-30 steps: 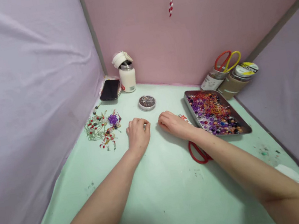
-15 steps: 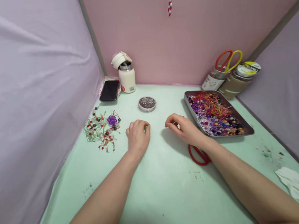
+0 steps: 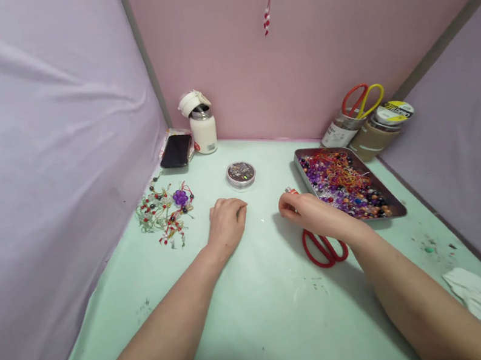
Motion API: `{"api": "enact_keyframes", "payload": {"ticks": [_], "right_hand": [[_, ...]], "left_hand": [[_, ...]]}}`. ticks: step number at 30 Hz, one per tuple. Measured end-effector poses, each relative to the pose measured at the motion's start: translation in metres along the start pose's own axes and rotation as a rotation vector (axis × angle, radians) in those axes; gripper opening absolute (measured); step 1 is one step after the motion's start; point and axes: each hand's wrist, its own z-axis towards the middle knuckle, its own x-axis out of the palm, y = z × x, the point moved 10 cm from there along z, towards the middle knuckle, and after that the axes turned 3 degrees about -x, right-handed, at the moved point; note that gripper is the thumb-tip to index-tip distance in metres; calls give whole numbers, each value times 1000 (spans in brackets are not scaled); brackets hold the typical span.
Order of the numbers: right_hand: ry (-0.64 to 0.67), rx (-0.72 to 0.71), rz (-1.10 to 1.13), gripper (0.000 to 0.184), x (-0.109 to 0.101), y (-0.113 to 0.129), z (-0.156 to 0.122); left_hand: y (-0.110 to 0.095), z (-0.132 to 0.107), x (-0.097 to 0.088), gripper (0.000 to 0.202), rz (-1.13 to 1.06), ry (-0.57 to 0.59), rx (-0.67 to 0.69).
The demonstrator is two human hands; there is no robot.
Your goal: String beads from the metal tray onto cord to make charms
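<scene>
My left hand (image 3: 228, 225) rests on the table, thumb and fingers pinched together; anything between them is too small to make out. Across from it, my right hand (image 3: 305, 211) is held with curled, closed fingers, and their contents are hidden. A small red and silver object (image 3: 291, 191) shows just beyond its knuckles, mostly covered, so I cannot tell whether the hand touches it. Under the right wrist lie scissors (image 3: 319, 251) with red handles, their blades hidden. Past my left hand sits a round, clear-rimmed case (image 3: 241, 174) with a dark, shiny face.
Beaded strings with a purple cluster (image 3: 166, 207) lie at left. A metal tray (image 3: 392, 207) of beads and cords stands right, before two jars (image 3: 374, 136), one holding scissors. A phone (image 3: 177, 151) and white bottle (image 3: 204, 132) stand at back; white cloth (image 3: 477, 300) lies right.
My right hand has moved a little right and toward me, its fingers curling more. More of the scissors' handles and the red and silver object now show. My left hand has barely moved.
</scene>
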Motion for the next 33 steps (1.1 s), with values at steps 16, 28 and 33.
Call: {"api": "enact_keyframes", "payload": {"ticks": [16,28,33], "right_hand": [[281,-1,-111,13,0,0,-33],[258,16,-133,15,-15,-1,-39],[263,-29,-178,18,-13,6,-41]], "left_hand": [[-55,-6,21,30,38,222,315],[-81,-25,-21,23,-59,815,251],[-66,34,-16,40,243,383,373]]}}
